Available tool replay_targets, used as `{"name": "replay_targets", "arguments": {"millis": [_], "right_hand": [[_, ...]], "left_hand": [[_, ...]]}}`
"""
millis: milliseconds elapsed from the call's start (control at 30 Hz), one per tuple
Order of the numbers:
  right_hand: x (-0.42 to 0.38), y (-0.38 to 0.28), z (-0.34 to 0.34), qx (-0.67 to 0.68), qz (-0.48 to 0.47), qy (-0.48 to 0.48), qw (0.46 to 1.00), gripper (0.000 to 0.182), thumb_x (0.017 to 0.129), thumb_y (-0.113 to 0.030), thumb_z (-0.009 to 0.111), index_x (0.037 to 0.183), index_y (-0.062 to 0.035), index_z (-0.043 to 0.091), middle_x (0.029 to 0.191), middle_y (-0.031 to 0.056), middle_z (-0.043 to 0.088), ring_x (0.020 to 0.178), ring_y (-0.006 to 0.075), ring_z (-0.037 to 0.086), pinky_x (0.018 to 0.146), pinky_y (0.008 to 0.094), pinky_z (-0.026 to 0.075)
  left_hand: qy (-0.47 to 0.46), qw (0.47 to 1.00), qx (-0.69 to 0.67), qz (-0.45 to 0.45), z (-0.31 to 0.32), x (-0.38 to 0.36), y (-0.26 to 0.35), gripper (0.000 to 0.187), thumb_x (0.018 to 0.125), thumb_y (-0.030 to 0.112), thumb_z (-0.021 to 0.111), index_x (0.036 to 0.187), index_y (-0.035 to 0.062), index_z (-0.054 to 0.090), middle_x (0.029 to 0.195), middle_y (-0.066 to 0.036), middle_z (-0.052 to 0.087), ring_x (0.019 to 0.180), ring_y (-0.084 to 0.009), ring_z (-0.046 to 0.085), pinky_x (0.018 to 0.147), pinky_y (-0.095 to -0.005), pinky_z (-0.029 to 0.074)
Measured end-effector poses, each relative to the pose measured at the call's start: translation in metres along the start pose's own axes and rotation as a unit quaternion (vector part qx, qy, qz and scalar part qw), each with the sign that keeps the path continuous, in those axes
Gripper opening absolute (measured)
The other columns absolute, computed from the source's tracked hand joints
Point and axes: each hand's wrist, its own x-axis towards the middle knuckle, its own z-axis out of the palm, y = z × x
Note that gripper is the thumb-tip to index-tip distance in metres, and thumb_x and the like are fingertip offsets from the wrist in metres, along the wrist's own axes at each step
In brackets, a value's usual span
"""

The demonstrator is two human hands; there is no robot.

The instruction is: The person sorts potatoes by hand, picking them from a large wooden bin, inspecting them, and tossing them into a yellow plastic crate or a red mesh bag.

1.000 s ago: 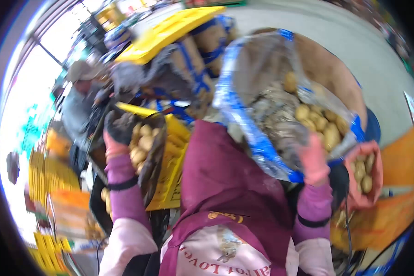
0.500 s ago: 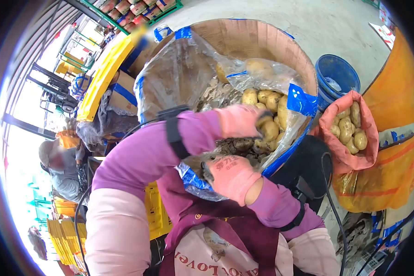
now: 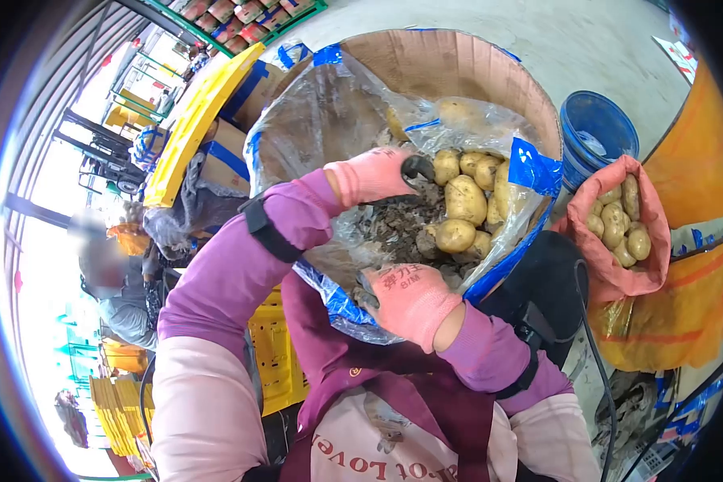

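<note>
My left hand (image 3: 375, 174), in a pink glove with dark fingertips, is over a round cardboard bin (image 3: 458, 56) lined with clear plastic (image 3: 329, 92). Its fingers are curled beside several potatoes (image 3: 465, 201), above dark crumbly soil (image 3: 406, 229); what they hold, if anything, is hidden. My right hand (image 3: 410, 299), gloved alike, is at the bin's near edge, close to the liner. Its fingers are bent and dark at the tips, their contents hidden. The potatoes lie in the bin's right part, partly under a plastic fold.
A pink sack (image 3: 574, 233) of potatoes (image 3: 616, 225) stands right of the bin, near a blue bucket (image 3: 570, 149). Orange sheeting (image 3: 695, 181) lies at far right. Yellow crates (image 3: 277, 353) are at left. Another person (image 3: 124, 309) is at far left.
My left hand has moved left and up, off the potatoes, uncovering more of them and the soil. My right hand has shifted slightly. The view has shifted a little.
</note>
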Motion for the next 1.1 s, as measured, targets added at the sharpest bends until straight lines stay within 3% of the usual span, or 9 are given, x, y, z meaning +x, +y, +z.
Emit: {"name": "replay_targets", "arguments": {"millis": [167,300,400,533,633,733,800,867,1100], "right_hand": [[0.003,-0.007,0.007,-0.036,0.011,-0.038,0.999,0.031,0.087,-0.026,0.051,0.105,-0.0056,0.066,0.099,0.0171,0.07,0.094,0.0329,0.068,0.081,0.0434,0.054],[0.002,0.0,0.006,-0.048,0.027,-0.056,0.997,0.03,0.086,-0.027,0.053,0.096,-0.003,0.068,0.097,0.0201,0.07,0.092,0.0345,0.068,0.083,0.043,0.053],[-0.003,0.007,0.005,-0.014,0.015,-0.001,1.0,0.032,0.087,-0.028,0.055,0.103,-0.003,0.066,0.097,0.0212,0.069,0.092,0.0358,0.067,0.083,0.0445,0.052],[-0.003,0.015,0.003,0.061,-0.035,0.15,0.986,0.036,0.09,-0.029,0.061,0.116,-0.0048,0.062,0.101,0.018,0.069,0.096,0.0358,0.066,0.084,0.0439,0.052],[-0.002,0.017,-0.002,0.239,-0.057,0.292,0.924,0.038,0.087,-0.023,0.066,0.116,0.0011,0.058,0.093,0.0217,0.068,0.088,0.0341,0.068,0.078,0.041,0.053],[-0.008,0.011,-0.024,0.631,0.028,0.194,0.751,0.035,0.094,-0.018,0.063,0.122,0.002,0.059,0.105,0.0084,0.068,0.087,0.0152,0.064,0.079,0.0309,0.051],[-0.004,0.02,-0.021,0.612,-0.04,0.21,0.761,0.035,0.095,-0.018,0.062,0.124,0.002,0.059,0.109,0.0074,0.066,0.092,0.0137,0.061,0.082,0.0295,0.05],[-0.003,0.019,-0.02,0.587,-0.101,0.234,0.768,0.035,0.096,-0.018,0.061,0.125,0.002,0.058,0.114,0.0064,0.064,0.097,0.0121,0.059,0.084,0.0281,0.049],[0.006,0.006,-0.013,0.506,-0.016,0.292,0.811,0.041,0.085,-0.012,0.075,0.12,0.0016,0.061,0.108,0.0092,0.069,0.095,0.0137,0.063,0.088,0.0299,0.051]], "left_hand": [[-0.079,0.987,0.131,0.052,0.073,0.021,0.015,0.08,0.075,0.038,0.075,0.143,0.0105,0.043,0.122,-0.025,0.06,0.116,-0.0364,0.059,0.1,-0.0395,0.046],[-0.053,0.969,0.238,0.044,0.099,0.039,0.022,0.082,0.07,0.041,0.078,0.139,0.0096,0.048,0.124,-0.026,0.057,0.118,-0.0384,0.056,0.101,-0.0407,0.045],[-0.012,0.989,0.143,0.033,0.067,0.029,0.012,0.077,0.07,0.04,0.08,0.134,0.0079,0.051,0.121,-0.023,0.06,0.115,-0.0348,0.058,0.099,-0.039,0.045],[0.061,0.951,-0.282,0.111,-0.016,-0.063,0.027,0.075,0.072,0.014,0.081,0.137,-0.0002,0.047,0.13,-0.008,0.058,0.121,-0.0162,0.052,0.104,-0.032,0.041],[0.13,0.906,-0.385,0.118,-0.019,-0.122,0.035,0.084,0.064,0.007,0.081,0.139,-0.0015,0.046,0.136,-0.009,0.055,0.125,-0.0177,0.05,0.108,-0.0325,0.038],[0.218,0.874,-0.406,0.153,0.008,-0.146,0.017,0.084,0.061,0.008,0.083,0.137,-0.0019,0.048,0.135,-0.012,0.056,0.126,-0.0238,0.052,0.108,-0.0358,0.039],[0.241,0.825,-0.483,0.169,0.027,-0.152,0.019,0.073,0.068,-0.003,0.078,0.135,-0.0002,0.05,0.135,-0.008,0.055,0.127,-0.0196,0.05,0.109,-0.0351,0.039],[0.29,0.829,-0.443,0.178,0.041,-0.149,0.011,0.068,0.069,-0.004,0.076,0.133,-0.0002,0.052,0.135,-0.009,0.055,0.127,-0.0196,0.05,0.109,-0.035,0.039],[0.382,0.896,-0.182,0.138,0.059,-0.142,-0.004,0.063,0.072,-0.005,0.067,0.133,-0.0004,0.051,0.137,-0.014,0.054,0.127,-0.0237,0.052,0.106,-0.0343,0.04]]}}
